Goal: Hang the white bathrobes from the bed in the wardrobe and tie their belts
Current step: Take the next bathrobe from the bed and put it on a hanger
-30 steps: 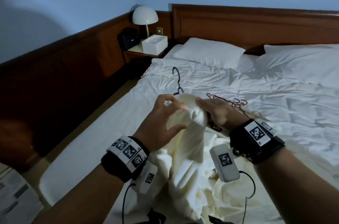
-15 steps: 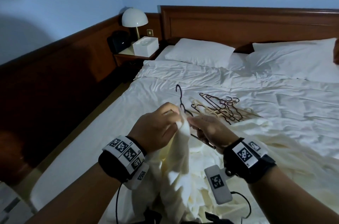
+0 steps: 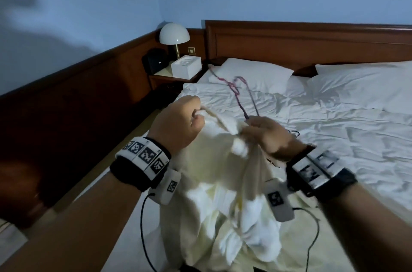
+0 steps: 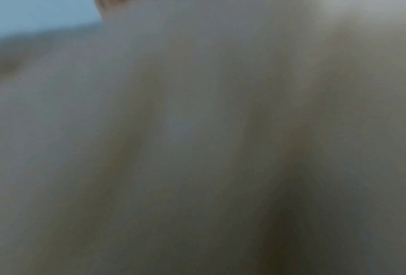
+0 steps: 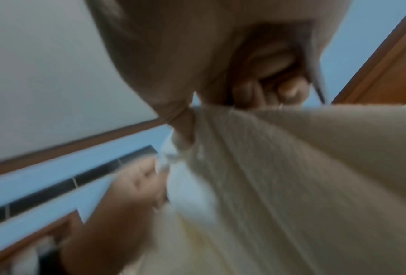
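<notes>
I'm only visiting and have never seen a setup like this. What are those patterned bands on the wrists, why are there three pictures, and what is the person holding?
There is no machine here: a person works with bare hands and wears three cameras. The big picture comes from a camera on the head, looking down at the left hand and right hand. The wrist bands carry printed black-and-white squares, and a small wired box hangs beneath each wrist. The other two pictures come from the wrist cameras. The left one is pressed so close to cloth that it shows only a pale blur. The right one looks along the fingers.

Both hands grip the top of a white bathrobe, lifted above the bed. The right hand also holds a thin hanger, blurred by movement. Beside the bed stands a lamp.
</notes>
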### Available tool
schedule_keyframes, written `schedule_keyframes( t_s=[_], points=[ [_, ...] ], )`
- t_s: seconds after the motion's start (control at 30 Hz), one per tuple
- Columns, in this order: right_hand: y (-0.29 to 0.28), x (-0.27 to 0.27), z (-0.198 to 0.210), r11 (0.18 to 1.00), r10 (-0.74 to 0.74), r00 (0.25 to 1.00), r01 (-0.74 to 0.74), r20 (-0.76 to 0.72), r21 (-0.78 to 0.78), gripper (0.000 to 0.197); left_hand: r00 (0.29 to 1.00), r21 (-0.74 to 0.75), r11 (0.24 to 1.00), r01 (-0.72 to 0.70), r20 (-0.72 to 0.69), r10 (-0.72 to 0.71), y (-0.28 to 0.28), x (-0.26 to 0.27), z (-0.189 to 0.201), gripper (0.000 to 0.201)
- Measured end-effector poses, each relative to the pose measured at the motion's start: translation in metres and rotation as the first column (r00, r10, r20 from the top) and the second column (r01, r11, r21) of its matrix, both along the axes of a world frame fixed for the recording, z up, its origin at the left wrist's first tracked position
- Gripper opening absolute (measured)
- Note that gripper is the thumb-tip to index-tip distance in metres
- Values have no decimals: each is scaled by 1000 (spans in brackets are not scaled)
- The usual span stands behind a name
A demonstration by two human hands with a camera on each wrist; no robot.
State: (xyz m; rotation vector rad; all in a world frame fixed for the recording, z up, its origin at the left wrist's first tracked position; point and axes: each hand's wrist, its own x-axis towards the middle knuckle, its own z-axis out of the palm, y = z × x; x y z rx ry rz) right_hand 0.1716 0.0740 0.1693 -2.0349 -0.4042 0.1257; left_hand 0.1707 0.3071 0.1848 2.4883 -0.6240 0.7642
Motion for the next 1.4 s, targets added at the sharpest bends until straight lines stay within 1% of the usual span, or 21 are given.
schedule_keyframes(
  t_s=[0.03, 0.07, 0.1, 0.13, 0.2, 0.3, 0.37, 0.43, 0.47, 0.5, 0.57, 0.7, 0.8, 0.87, 0.97, 1.03, 1.1, 1.17, 1.23, 1.3, 1.4],
  points=[
    [-7, 4, 9, 996, 80, 993, -76, -84, 50, 37, 999, 9, 999, 53, -4, -53, 2, 2, -4, 8],
    [-13, 6, 15, 991, 118, 984, -108, -134, 79, 30, 994, -19, 994, 106, -20, -107, 2, 3, -8, 10],
    [-16, 7, 15, 990, 127, 980, -115, -154, 82, 19, 986, -95, 985, 145, -71, -152, 0, 2, -11, 11],
    [-16, 8, 13, 994, 103, 983, -95, -153, 55, 15, 971, -199, 967, 161, -141, -191, -3, 0, -14, 8],
    [-17, 9, -2, 999, 39, 990, -43, -134, -23, 15, 923, -306, 940, 149, -299, -244, -9, -6, -21, 11],
    [-23, 10, -40, 997, 13, 999, -16, -35, -74, 18, 758, -394, 911, 122, -556, -342, -14, -12, -42, 8],
    [-29, 8, -66, 996, -82, 996, 83, 20, -32, 31, 634, -499, 866, 22, -663, -398, -11, -14, -61, 15],
    [-40, 7, -84, 973, -228, 974, 228, 8, 45, 45, 570, -506, 854, -119, -739, -359, 0, -10, -82, 33],
    [-46, 7, -88, 961, -268, 963, 268, -6, 63, 46, 560, -478, 858, -189, -770, -306, 7, -7, -92, 34],
    [-52, 6, -91, 955, -277, 961, 278, -19, 100, 38, 560, -446, 854, -268, -793, -239, 16, -3, -102, 31],
    [-67, 4, -87, 964, -237, 971, 236, -6, 123, 18, 539, -381, 809, -447, -837, -96, 36, 6, -120, 27],
    [-98, -2, -67, 975, -210, 971, 217, 116, -51, 26, 463, -280, 681, -677, -881, 98, 81, 11, -147, 28],
    [-110, -8, -55, 989, -134, 988, 130, 70, 65, 26, 404, -223, 658, -719, -905, 134, 110, 13, -170, 17],
    [-106, -15, -54, 998, 15, 1000, -17, 28, 68, 24, 403, -223, 676, -703, -908, 119, 111, 12, -170, 14],
    [-82, -24, -74, 959, 205, 977, -188, 60, -210, 21, 461, -334, 679, -653, -887, 8, 92, 6, -146, 17],
    [-65, -28, -90, 926, 273, 961, -250, 48, -282, 17, 486, -350, 745, -568, -873, -39, 84, 5, -133, 21],
    [-55, -27, -99, 930, 277, 958, -248, 73, -271, 17, 515, -274, 855, -440, -857, -9, 86, 5, -122, 30],
    [-58, -18, -103, 936, 257, 962, -223, 94, -273, 13, 540, -122, 938, -325, -838, 78, 92, 1, -114, 31],
    [-67, -10, -99, 927, 237, 962, -184, 132, -326, 17, 560, -21, 969, -247, -819, 125, 98, -2, -106, 26],
    [-77, -7, -93, 925, 221, 968, -169, 121, -340, 9, 569, 38, 974, -225, -806, 163, 104, -4, -106, 24],
    [-81, -1, -89, 909, 219, 966, -152, 135, -387, 47, 568, -18, 968, -251, -812, 132, 103, -6, -111, 30]
  ],
)
